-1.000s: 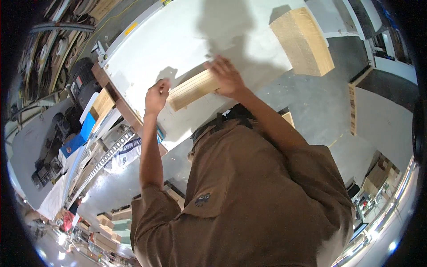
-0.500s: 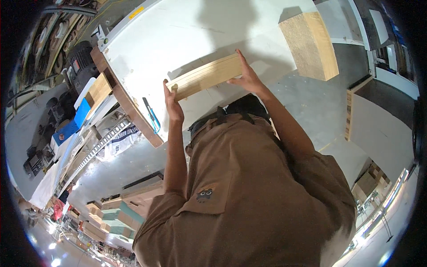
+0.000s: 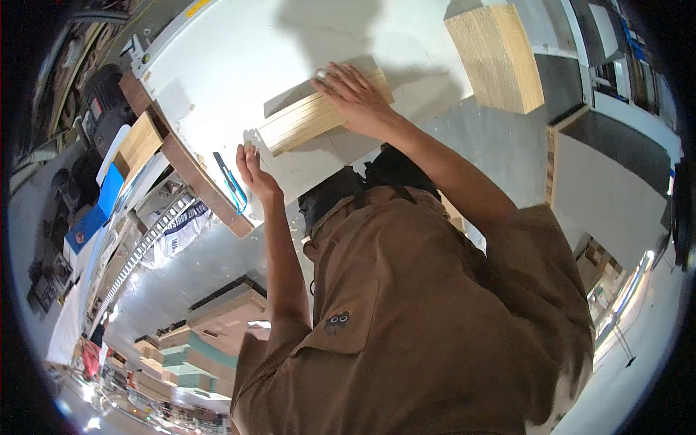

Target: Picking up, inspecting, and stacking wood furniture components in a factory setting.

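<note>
A bundle of thin, pale wooden strips (image 3: 301, 129) lies on the white tabletop, its lengths side by side. Across its right part rests my right hand (image 3: 357, 103), palm down and fingers stretched out, hiding some of the wood. Off the bundle's left end is my left hand (image 3: 255, 172), apart from the wood, fingers raised and slightly bent with nothing visible in them. A blue and black utility knife (image 3: 230, 183) lies just left of that hand, near the table's edge.
A larger stack of pale wood pieces (image 3: 496, 59) stands at the table's right side. The white table (image 3: 217, 80) has a brown edge (image 3: 199, 185) on the left. A caliper-like metal tool (image 3: 136, 52) sits at its far left corner. Dark machinery (image 3: 105, 101) stands beyond.
The bundle, held up between both hands before, is now down on the table. My left hand has come off its end; my right hand has moved from the other end onto its top.
</note>
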Demonstrator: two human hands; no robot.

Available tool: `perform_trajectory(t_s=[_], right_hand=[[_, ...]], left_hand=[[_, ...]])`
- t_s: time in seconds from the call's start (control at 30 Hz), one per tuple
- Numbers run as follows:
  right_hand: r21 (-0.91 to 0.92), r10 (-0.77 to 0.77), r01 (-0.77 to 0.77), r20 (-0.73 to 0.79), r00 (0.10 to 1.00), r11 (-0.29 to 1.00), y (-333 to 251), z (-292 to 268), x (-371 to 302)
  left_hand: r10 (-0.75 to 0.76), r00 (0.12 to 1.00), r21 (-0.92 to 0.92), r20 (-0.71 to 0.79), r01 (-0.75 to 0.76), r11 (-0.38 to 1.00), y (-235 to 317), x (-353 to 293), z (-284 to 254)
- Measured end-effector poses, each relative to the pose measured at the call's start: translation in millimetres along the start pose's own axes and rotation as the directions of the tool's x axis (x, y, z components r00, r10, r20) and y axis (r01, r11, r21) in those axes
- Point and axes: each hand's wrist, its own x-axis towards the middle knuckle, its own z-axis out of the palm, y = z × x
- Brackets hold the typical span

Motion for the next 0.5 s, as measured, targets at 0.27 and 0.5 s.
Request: perform_trajectory(t_s=[0.27,0.5], right_hand=[[0.169,-0.003,-0.006,0.055,0.998,0.986,4,14,5],[0.369,0.357,-0.297,-0.105,0.928,0.881,-21,9,-79]], left_hand=[[-0.072,0.996,0.206,0.059,0.058,0.977,-25,-48,-44],[-0.308,0.737,0.337,0.602,0.115,0.934,-14,-93,-14]])
